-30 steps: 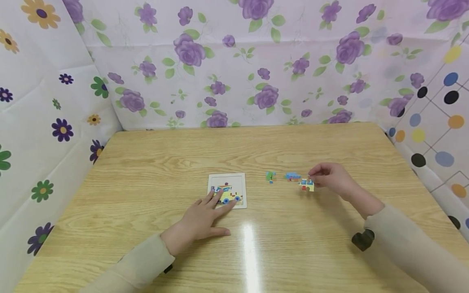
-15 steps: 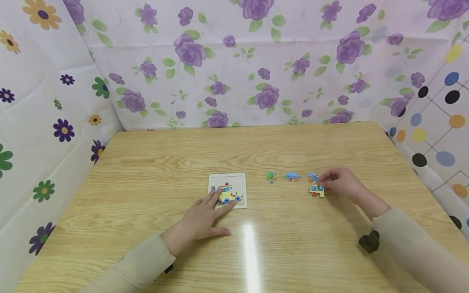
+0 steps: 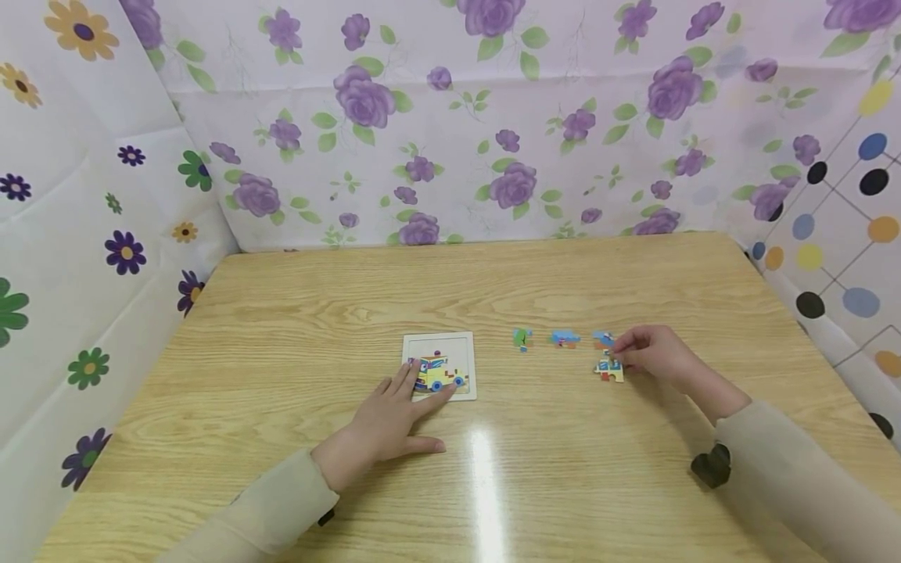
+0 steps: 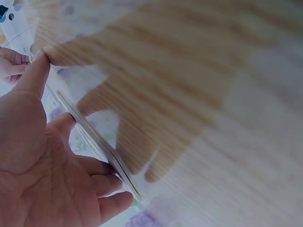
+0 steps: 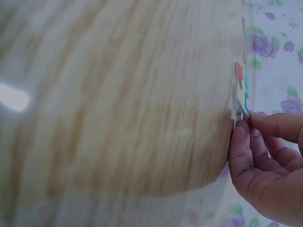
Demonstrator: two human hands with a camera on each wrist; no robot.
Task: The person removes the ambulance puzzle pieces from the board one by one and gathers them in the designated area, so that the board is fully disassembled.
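Observation:
A square white puzzle tray [image 3: 475,367] lies on the table, its lower part filled with joined pieces that show a yellow vehicle [image 3: 445,377]. My left hand [image 3: 383,422] rests spread over the tray's lower left, fingertips on it; the left wrist view catches the fingers at its edge. Farther right, thumb and fingers of my right hand [image 3: 656,361] pinch a yellow and blue jigsaw piece [image 3: 607,371]. In the right wrist view that piece [image 5: 240,90] is seen nearly edge-on at the fingertips. Just above it lies a blue jigsaw piece [image 3: 603,338], partly covered by the fingers.
Between tray and right hand lie a green jigsaw piece [image 3: 521,338] and a blue and orange jigsaw piece [image 3: 565,338], apart from each other. The wooden table [image 3: 352,289] meets a flowered cloth [image 3: 436,156] at the back, with patterned sheets at both sides.
My right hand has moved right and slightly toward me with the yellow and blue jigsaw piece, uncovering part of the blue piece, then stayed almost still. My left hand has stayed put.

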